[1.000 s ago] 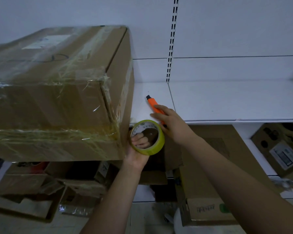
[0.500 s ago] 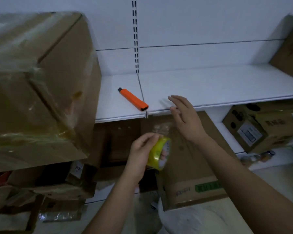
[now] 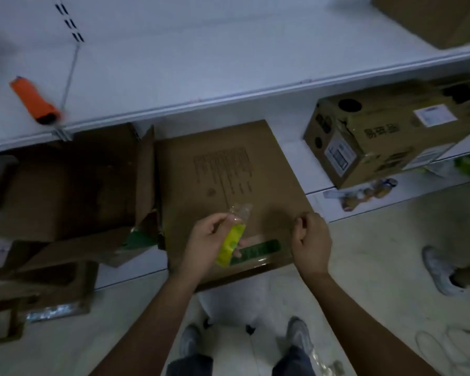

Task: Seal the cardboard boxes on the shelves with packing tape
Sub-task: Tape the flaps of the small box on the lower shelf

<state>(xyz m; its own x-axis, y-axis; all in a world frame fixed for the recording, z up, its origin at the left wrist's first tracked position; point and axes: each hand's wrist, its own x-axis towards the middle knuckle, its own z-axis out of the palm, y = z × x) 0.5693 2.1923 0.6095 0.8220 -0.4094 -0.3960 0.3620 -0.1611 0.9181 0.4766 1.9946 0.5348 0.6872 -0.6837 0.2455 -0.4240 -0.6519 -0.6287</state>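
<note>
My left hand [image 3: 206, 240] grips a yellow roll of packing tape [image 3: 230, 245], seen edge-on, with a crumpled clear tail sticking up past my thumb. Under both hands lies a brown cardboard box [image 3: 223, 175] with printed text and a green stripe, standing on the lower shelf. My right hand [image 3: 311, 241] hovers over that box's right front corner with its fingers curled and holds nothing. An orange utility knife [image 3: 34, 100] lies on the white upper shelf [image 3: 228, 71] at the far left.
An opened dark box [image 3: 71, 185] with a raised flap stands left of the main box. Another labelled box [image 3: 385, 131] sits on the lower shelf at right, and a box corner [image 3: 440, 14] shows top right. Someone's shoe [image 3: 440, 270] stands on the floor at right.
My view has swung down and right from the big taped box to the lower shelf. Both hands dropped from the upper shelf edge to the lower box; the knife stays on the shelf.
</note>
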